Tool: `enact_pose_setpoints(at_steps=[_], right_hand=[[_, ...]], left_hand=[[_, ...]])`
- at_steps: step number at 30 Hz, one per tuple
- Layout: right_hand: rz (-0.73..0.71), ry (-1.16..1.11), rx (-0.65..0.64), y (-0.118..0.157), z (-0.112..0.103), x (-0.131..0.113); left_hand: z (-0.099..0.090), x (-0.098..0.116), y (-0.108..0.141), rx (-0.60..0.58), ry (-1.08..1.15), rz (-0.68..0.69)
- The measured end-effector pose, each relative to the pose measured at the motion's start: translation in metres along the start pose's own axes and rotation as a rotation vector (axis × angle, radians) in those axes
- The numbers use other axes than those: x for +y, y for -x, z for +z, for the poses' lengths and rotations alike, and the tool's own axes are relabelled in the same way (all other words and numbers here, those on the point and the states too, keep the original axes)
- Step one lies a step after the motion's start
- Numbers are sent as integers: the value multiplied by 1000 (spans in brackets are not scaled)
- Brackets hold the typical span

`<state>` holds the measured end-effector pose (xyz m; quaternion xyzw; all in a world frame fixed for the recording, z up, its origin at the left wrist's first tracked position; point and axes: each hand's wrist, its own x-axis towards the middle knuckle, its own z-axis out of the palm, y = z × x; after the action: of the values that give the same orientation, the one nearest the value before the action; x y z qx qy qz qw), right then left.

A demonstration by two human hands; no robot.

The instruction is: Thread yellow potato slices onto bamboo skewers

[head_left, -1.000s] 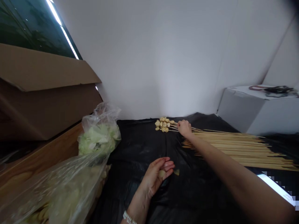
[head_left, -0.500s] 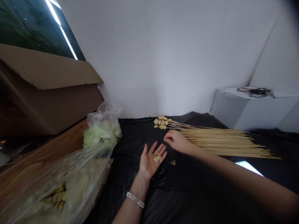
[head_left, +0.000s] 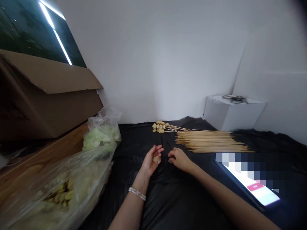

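Note:
My left hand (head_left: 151, 161) is palm up with its fingers partly curled around a pale yellow slice (head_left: 155, 158) that looks like potato. Just to the right, my right hand (head_left: 179, 158) is low over the black covering, its thumb and fingers closed on another potato slice (head_left: 170, 160), only partly visible. Beyond the hands, several skewers with potato slices (head_left: 159, 126) threaded on their tips lie together. Bare bamboo skewers (head_left: 213, 141) form a wide pile behind my right hand.
Left of my arm lies a clear plastic bag (head_left: 88, 179) of potato slices, with a bag of pale green vegetable pieces (head_left: 102, 136) behind it. A cardboard box (head_left: 59, 105) stands farther left. A lit phone (head_left: 261, 191) is at right, a white box (head_left: 216, 110) behind.
My right hand has come down and toward me, onto the loose slice. The fingers of my left hand have curled in. The view has turned, showing more of the phone.

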<state>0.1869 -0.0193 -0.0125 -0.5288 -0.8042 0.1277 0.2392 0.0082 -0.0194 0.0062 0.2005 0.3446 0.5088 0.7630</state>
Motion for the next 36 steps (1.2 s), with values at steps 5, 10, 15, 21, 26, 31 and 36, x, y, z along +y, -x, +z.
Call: enact_pose_setpoints(at_steps=[5,10,15,21,26,31,36], right_hand=[[-89,168,-11,17,6,-7],[-150,132,-30,23,-1,-6],[-107,-44,-23,20,2,3],[-21,-122,54,19,-2,9],[-61,-8,-26,22,-4,7],[-4,-28,-1,19,-7,12],[16,-263,197,15,-13,6]], left_hand=[[-1,-2,0,4,-25,-25],[0,-4,0,-2,-67,-30],[3,-11,2,5,-192,-20],[2,-18,0,-4,-316,11],[2,-18,2,-13,-336,19],[3,-18,2,-3,-342,17],[0,-19,0,-21,-333,12]])
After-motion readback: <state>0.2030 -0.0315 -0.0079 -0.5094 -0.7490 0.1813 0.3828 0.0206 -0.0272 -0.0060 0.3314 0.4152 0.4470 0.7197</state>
